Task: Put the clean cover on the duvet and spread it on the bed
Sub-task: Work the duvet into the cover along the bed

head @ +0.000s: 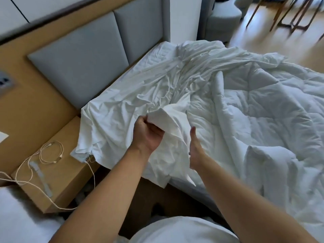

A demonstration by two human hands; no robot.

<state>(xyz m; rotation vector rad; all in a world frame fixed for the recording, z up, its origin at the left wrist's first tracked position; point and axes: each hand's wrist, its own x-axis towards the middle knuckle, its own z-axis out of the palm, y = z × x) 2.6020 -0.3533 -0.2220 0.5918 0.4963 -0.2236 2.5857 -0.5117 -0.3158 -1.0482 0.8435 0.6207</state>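
A crumpled white duvet cover point(140, 95) lies over the head end of the bed, one corner hanging over the bedside cabinet. My left hand point(149, 134) grips a bunched fold of the cover and lifts it a little. My right hand point(195, 149) is beside that fold with its fingers straight, edge-on against the cloth, holding nothing that I can see. The quilted white duvet point(263, 111) is heaped on the right part of the bed, bare of a cover.
A grey padded headboard point(84, 67) stands behind the bed. The wooden bedside cabinet point(57, 165) at left carries tangled white cables point(50, 151). A grey armchair point(224, 18) and wooden table legs stand on the floor beyond the bed.
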